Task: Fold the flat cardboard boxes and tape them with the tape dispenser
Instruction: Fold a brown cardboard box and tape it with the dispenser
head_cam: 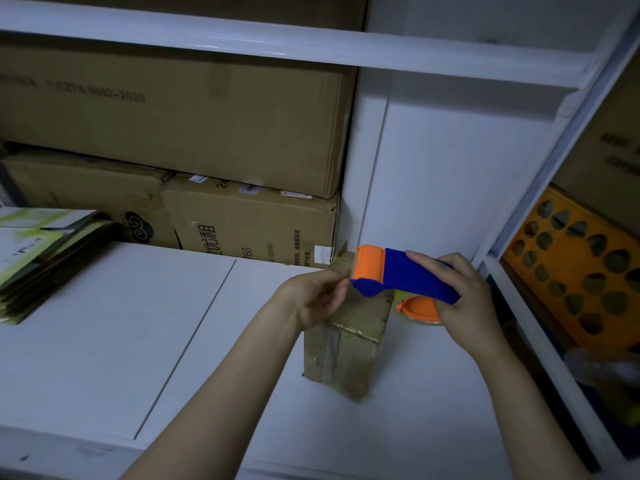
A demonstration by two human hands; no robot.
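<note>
Centre right, the right hand clasped a blue-and-orange plastic tape dispenser above a taped brown cardboard box; the left hand, fingers curled, met its orange end, grip unclear.

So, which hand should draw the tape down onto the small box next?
Probably the left hand: its fingers sit at the orange front of the tape dispenser, right above the small cardboard box. The right hand is busy gripping the dispenser's blue body.
</note>
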